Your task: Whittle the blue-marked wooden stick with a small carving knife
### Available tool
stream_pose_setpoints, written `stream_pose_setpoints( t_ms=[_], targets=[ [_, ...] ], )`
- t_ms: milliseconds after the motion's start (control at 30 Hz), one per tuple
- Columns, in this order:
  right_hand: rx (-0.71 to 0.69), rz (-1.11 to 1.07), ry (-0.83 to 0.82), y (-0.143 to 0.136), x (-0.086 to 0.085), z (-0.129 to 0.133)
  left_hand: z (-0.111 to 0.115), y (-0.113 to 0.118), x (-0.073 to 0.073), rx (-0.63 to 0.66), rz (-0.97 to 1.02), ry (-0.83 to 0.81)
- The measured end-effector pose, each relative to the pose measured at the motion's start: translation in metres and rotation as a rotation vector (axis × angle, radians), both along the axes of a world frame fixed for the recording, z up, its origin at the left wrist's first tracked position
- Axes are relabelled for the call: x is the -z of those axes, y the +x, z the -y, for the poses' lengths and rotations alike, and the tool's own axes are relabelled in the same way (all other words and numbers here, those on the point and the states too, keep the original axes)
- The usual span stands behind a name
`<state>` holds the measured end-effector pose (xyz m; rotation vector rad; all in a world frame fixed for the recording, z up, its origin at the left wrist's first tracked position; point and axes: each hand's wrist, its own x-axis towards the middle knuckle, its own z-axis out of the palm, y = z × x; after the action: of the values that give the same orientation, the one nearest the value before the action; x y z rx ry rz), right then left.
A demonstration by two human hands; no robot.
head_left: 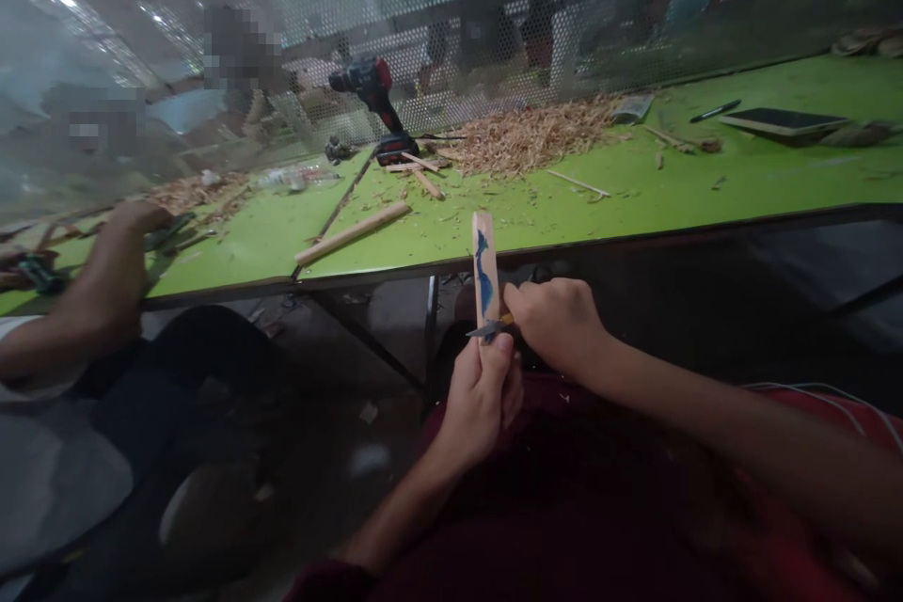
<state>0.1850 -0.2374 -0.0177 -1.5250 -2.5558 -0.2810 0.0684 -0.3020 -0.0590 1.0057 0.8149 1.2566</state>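
My left hand (482, 390) is closed around the lower end of a flat strip of pale wood (486, 254). A dark blue curved marking runs along the strip's face, and its far end leans over the table edge. In my right hand (557, 315) is a carving knife (488, 329), its fingers wrapped round the yellowish handle. The blade lies across the wood just above my left thumb, pointing left; whether it cuts in cannot be made out.
On the green table (395, 254) lie a wooden rod (353, 233), a heap of shavings (532, 139), a phone-like dark slab (783, 120) and a pen (716, 110). A cordless drill (381, 103) stands by the perforated metal screen (564, 9). A co-worker's arm (105, 287) rests at left.
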Motion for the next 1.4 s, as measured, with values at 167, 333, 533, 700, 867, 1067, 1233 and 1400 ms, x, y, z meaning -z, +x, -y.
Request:
stream_pose_setpoints(
  t_ms=[167, 333, 533, 700, 867, 1067, 1233, 1400],
  targets=[
    [-0.018, 0.023, 0.045, -0.002, 0.005, -0.016, -0.005, -0.004, 0.002, -0.001, -0.08, 0.021],
    [-0.054, 0.043, 0.043, -0.006, 0.008, -0.029, -0.007, -0.007, 0.004, -0.038, -0.08, -0.008],
    [-0.069, 0.094, 0.063, -0.009, 0.007, -0.036, -0.009, -0.008, 0.002, -0.046, -0.028, -0.028],
    [-0.074, 0.104, 0.061, -0.016, 0.005, -0.043, -0.009, -0.011, 0.001, -0.055, 0.008, -0.023],
    [0.241, 0.068, 0.073, 0.016, -0.028, -0.083, 0.008, -0.011, 0.007, 0.009, 0.027, -0.097],
    [0.362, -0.114, 0.233, 0.064, -0.052, -0.072, 0.007, -0.009, 0.003, 0.092, 0.084, 0.003],
    [0.221, -0.424, 0.022, 0.066, -0.028, -0.045, 0.003, -0.004, 0.006, 0.083, 0.057, 0.023],
    [-0.047, -1.138, -0.68, 0.048, -0.002, -0.028, 0.003, -0.001, 0.012, 0.012, -0.056, -0.018]
  ],
)
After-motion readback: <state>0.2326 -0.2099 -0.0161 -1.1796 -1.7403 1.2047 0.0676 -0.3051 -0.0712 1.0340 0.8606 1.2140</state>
